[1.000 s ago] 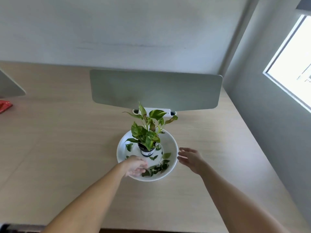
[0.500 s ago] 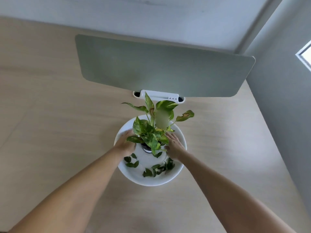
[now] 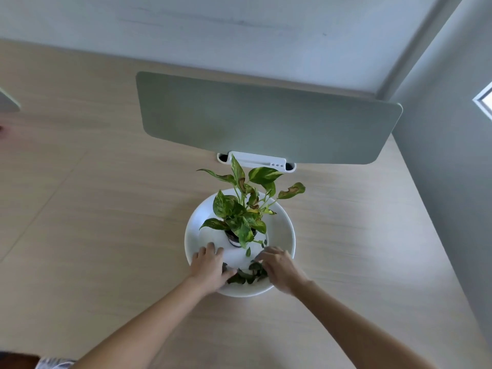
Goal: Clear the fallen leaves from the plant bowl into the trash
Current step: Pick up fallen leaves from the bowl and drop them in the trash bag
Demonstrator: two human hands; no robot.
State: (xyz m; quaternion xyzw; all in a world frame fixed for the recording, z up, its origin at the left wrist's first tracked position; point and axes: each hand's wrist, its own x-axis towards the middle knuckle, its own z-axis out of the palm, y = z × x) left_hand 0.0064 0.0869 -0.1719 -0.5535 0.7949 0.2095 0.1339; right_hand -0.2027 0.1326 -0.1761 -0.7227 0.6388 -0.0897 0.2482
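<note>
both yr hands in white bowl [image 3: 286, 230], near side. left hand [image 3: 209, 269] fingers spread flat, right hand [image 3: 279, 267] loosely curled, herding dark fallen leaves [image 3: 246, 275] into pile btwn them; nothing gripped yet, far as visible. risk: scoop too fast, leaves spill onto desk [image 3: 106, 235]; wrist bumps potted plant [image 3: 241, 209], tips it. trash not in view.

A pale wooden desk [image 3: 106, 222] meets grey walls [image 3: 239, 27]; a green divider panel [image 3: 261, 121] stands upright.
</note>
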